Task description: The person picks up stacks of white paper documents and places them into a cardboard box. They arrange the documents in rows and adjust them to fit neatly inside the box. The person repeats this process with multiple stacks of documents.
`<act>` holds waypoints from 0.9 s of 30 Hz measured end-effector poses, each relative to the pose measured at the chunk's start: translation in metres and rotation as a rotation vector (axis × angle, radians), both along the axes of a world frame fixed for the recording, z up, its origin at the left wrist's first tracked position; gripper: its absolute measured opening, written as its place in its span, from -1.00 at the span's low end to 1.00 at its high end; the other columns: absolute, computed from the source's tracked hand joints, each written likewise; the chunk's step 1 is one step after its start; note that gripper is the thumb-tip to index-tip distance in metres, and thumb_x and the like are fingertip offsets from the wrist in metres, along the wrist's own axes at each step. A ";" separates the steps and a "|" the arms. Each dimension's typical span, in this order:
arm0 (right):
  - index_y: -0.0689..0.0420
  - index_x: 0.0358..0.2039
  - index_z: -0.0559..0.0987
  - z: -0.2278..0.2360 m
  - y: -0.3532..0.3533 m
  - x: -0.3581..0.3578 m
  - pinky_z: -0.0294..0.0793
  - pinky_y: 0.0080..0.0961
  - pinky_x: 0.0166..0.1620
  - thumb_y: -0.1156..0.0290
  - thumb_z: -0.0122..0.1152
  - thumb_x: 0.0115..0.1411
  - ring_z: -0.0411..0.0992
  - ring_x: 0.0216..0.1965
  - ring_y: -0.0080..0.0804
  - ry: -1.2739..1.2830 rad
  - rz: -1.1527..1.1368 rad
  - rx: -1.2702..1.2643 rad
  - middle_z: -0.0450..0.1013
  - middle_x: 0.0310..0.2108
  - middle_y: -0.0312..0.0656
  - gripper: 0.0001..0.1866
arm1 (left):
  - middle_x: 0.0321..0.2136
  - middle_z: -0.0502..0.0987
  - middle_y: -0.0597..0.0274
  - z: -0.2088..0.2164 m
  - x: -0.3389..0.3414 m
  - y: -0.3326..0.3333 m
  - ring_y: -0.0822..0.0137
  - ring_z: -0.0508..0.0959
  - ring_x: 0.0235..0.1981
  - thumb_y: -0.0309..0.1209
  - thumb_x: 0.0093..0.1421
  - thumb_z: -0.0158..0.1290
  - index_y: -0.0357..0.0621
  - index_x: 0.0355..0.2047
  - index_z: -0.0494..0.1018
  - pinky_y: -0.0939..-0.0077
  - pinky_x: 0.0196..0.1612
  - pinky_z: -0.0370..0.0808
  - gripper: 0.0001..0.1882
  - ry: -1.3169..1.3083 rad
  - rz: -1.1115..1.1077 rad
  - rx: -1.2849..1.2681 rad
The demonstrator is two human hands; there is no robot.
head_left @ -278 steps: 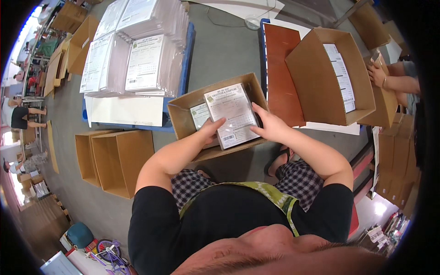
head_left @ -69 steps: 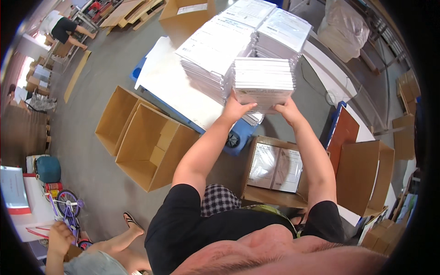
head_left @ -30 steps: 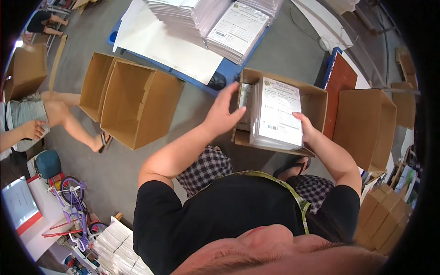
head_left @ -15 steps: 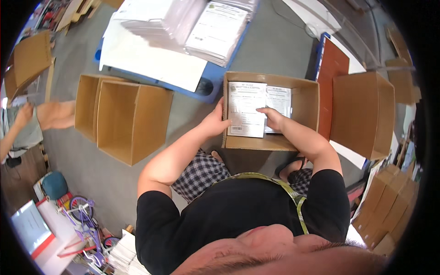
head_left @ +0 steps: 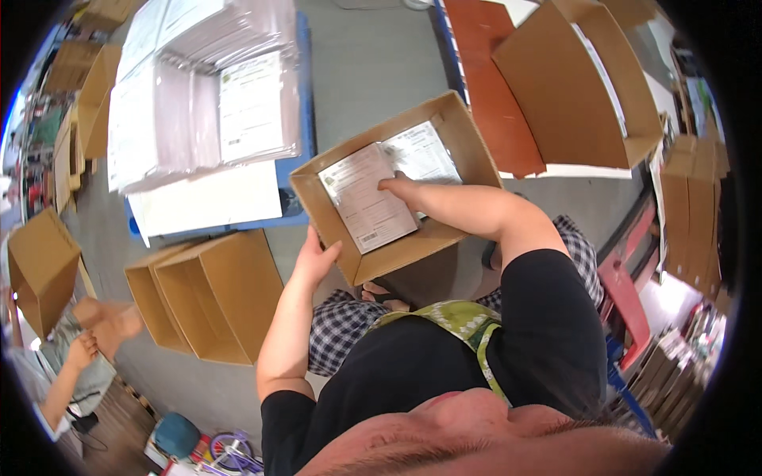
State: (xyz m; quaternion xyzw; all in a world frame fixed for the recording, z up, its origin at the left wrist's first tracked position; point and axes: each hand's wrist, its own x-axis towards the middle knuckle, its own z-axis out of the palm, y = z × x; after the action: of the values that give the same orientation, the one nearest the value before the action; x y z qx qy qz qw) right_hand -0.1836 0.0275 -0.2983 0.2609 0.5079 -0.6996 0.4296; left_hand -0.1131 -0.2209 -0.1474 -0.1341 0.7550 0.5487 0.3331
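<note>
An open cardboard box (head_left: 327,242), tilted askew, is in front of me. Inside lie two stacks of white printed packets in clear plastic: a nearer left stack (head_left: 369,198) and a lower right stack (head_left: 425,159). My left hand (head_left: 319,258) grips the box's near left wall, thumb over the rim and fingers outside. Reaching in from the right, my right hand (head_left: 403,190) has its thumb on the left stack's right edge; its other fingers go down into the gap between the stacks, mostly hidden.
Plastic-wrapped packet piles (head_left: 250,107) stand on a blue pallet (head_left: 292,186) at the far left. Nested cardboard boxes (head_left: 214,301) sit at my left. On the right, another box (head_left: 556,95) rests on a reddish-brown board (head_left: 484,63). Another person's arm (head_left: 67,377) shows at left.
My view has swung to the right. The box now sits turned anticlockwise, its right end swung farther away. My left hand has slid to its near left corner; the right stays at the stack.
</note>
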 end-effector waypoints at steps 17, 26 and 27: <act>0.18 0.07 0.39 -0.012 0.005 -0.043 0.41 -0.18 -0.07 0.35 0.13 -0.01 0.41 -0.08 -0.15 0.250 0.196 0.282 0.43 -0.08 -0.01 -0.44 | -0.03 0.41 0.23 0.010 0.002 0.001 0.40 0.40 -0.10 -0.50 0.21 0.02 -0.08 0.31 0.04 0.52 -0.09 0.39 -0.33 -0.071 0.249 0.158; 0.21 -0.11 0.46 -0.003 0.002 -0.055 0.44 -0.33 -0.12 0.39 0.07 0.02 0.44 -0.21 -0.28 0.054 0.095 -0.027 0.47 -0.21 -0.12 -0.62 | 0.03 0.40 0.15 0.017 -0.003 0.000 0.34 0.43 -0.04 -0.44 0.21 0.05 -0.04 0.36 -0.09 0.49 -0.08 0.42 -0.22 -0.058 0.235 0.212; 0.21 -0.11 0.46 0.014 0.001 -0.054 0.44 -0.33 -0.13 0.40 0.06 0.04 0.44 -0.21 -0.30 0.016 0.083 -0.049 0.48 -0.21 -0.14 -0.63 | 0.08 0.36 0.12 0.014 -0.002 -0.004 0.31 0.41 0.00 -0.42 0.21 0.05 -0.05 0.36 -0.10 0.47 -0.06 0.42 -0.22 -0.058 0.243 0.227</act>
State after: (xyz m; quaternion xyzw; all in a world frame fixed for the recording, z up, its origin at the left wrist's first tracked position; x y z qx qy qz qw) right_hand -0.2372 0.0284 -0.2840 0.2235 0.5043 -0.6955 0.4604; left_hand -0.1152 -0.2250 -0.1334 -0.2019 0.6564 0.6625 0.2990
